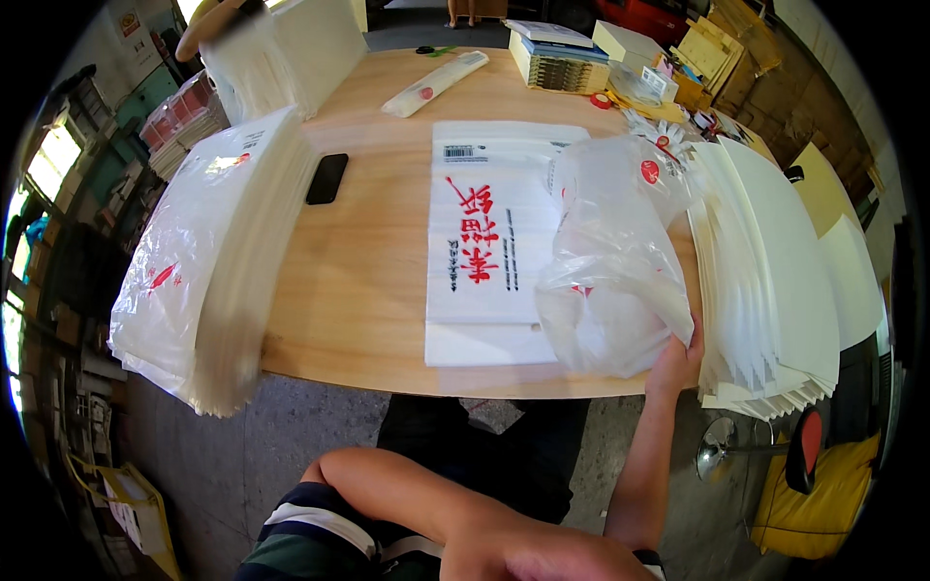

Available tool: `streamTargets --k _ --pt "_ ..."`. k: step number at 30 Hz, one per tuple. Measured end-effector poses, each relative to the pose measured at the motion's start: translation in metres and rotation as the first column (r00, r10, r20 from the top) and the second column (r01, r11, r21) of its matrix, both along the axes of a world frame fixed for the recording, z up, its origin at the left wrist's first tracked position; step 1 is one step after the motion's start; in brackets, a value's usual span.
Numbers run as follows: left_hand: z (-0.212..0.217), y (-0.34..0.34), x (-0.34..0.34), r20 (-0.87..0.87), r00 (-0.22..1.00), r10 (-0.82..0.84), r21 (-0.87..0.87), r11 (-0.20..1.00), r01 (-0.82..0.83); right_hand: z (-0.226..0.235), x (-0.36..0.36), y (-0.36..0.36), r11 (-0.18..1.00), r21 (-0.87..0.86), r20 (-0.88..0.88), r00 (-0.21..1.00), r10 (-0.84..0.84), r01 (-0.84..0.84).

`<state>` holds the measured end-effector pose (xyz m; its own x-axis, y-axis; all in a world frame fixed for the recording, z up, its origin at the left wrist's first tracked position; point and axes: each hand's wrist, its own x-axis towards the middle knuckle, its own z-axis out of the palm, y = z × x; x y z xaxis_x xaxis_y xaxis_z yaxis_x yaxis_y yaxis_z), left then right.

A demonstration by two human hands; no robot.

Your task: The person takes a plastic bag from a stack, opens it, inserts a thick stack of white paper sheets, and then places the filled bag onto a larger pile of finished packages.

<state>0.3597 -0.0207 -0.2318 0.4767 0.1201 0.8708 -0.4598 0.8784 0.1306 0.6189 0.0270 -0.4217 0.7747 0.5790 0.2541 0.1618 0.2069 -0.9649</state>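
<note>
My right hand (675, 366) is closed on the lower right corner of a clear, crumpled plastic bag (610, 281) at the table's near edge. Under the left part of that bag lies a flat white printed plastic bag (475, 232), with red characters and a barcode. Beneath it, more white sheeting shows along the near side. My left forearm (426, 494) bends across my body toward the lower right, and the fingers of my left hand do not show.
Stacked white plastic bags (213, 261) line the table's left side, near a black phone (327, 179). White sheets (775, 271) fan out at the right edge. Farther back are a rolled plastic package (436, 84), scissors (426, 49), books (557, 63) and red tape (601, 101). Another person's arm (208, 29) reaches in at far left.
</note>
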Motion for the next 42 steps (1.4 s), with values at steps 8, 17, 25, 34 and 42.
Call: streamTargets --k 8,17,25,34,42 --pt "0.001 0.013 -0.021 -0.224 0.970 -0.095 0.088 0.989 0.117 -0.007 -0.002 0.001 1.000 0.010 0.012 1.000 0.028 -0.028" --pt "-0.012 0.045 -0.009 -0.089 0.761 0.642 0.462 0.704 -0.540 -0.008 0.010 -0.009 0.997 0.077 -0.022 0.999 0.029 -0.028" --pt "-0.163 0.146 0.028 -0.264 -0.597 0.757 0.871 -0.078 -0.485 0.026 -0.004 0.013 0.988 0.150 0.007 0.999 0.037 -0.038" --pt "-0.079 0.196 -0.016 0.002 -0.800 0.600 0.773 -0.509 -0.380 0.085 -0.007 0.070 0.969 0.228 -0.030 0.994 0.103 -0.093" --pt "-0.127 0.224 -0.044 0.459 -0.691 0.558 0.847 -0.511 0.150 0.000 -0.002 0.102 0.973 -0.189 0.228 0.958 0.175 -0.132"
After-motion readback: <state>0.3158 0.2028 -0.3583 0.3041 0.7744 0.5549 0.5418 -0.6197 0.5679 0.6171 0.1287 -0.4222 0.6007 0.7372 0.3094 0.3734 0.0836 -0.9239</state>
